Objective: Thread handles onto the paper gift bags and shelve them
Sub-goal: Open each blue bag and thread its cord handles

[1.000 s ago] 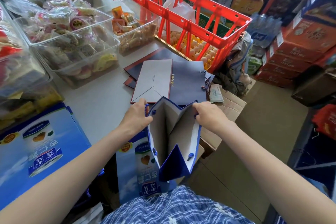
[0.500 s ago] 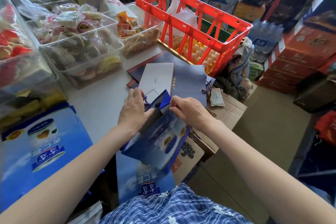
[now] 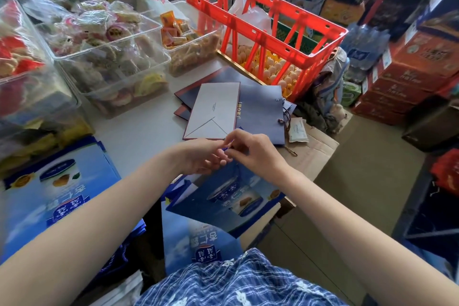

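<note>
Crowded shop counter [image 3: 139, 131]: blue gift bag [image 3: 223, 196] is held off its near edge, mouth up for threading. Cord end seems pinched by right hand [image 3: 250, 150]; left hand [image 3: 203, 156] steadies bag w/ curled fingers.

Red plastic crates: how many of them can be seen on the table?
1. The red crate stands at the far side of the grey table, over trays of eggs. Others may be hidden among the stacked goods behind.
</note>
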